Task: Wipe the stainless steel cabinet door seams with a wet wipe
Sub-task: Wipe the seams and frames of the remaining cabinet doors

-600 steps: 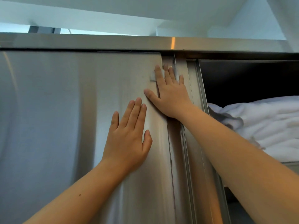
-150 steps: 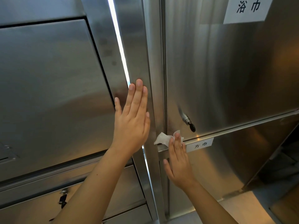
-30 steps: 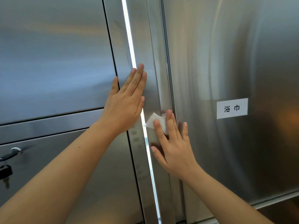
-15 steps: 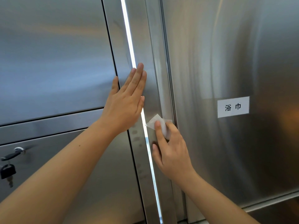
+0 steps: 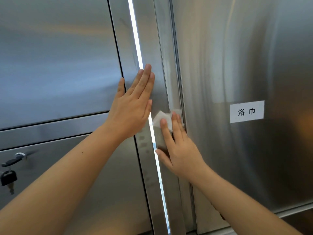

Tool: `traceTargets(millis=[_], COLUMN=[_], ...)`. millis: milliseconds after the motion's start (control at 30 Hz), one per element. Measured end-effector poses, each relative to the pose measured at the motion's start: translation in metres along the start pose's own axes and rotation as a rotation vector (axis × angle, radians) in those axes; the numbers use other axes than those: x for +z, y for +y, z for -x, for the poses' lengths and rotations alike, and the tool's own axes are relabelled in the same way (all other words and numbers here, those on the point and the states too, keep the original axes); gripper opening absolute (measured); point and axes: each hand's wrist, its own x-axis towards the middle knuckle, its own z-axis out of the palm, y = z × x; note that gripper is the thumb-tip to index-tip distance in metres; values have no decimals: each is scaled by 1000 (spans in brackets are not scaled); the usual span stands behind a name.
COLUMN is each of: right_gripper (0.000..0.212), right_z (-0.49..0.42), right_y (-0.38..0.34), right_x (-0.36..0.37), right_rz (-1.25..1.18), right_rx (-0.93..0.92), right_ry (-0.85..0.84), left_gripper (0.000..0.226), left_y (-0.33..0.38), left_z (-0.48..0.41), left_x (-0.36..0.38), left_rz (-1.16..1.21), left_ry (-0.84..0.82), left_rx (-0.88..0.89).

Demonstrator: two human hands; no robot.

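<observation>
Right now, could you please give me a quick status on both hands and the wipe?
Left hand flat on the centre post. Right hand presses wet wipe against the vertical door seam, fingers straight. Nothing seen blocking the seam.

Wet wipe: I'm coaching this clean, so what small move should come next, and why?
Probably slide the wet wipe up the vertical seam: the right hand presses it flat there, a long run of seam lies above, and the left hand rests flat on the post.

The seam (image 5: 176, 61) lies bare above the right hand (image 5: 179, 150); left hand (image 5: 132, 112) alongside.
</observation>
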Motion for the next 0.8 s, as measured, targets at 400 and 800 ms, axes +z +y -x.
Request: traceTargets(millis=[400, 800], right_gripper=[71, 72], right_z=[-8, -55], right_y=[17, 28], right_x=[-15, -40], right_rz=[242, 213], right_rx=[-135, -170], right_ry=[-96, -144], left_gripper=[57, 58], left_y=[-2, -18], left_z=[0, -38], left_x=[-1, -18], left_rz=[-13, -34], left_ry=[27, 31], left_rx=[12, -54])
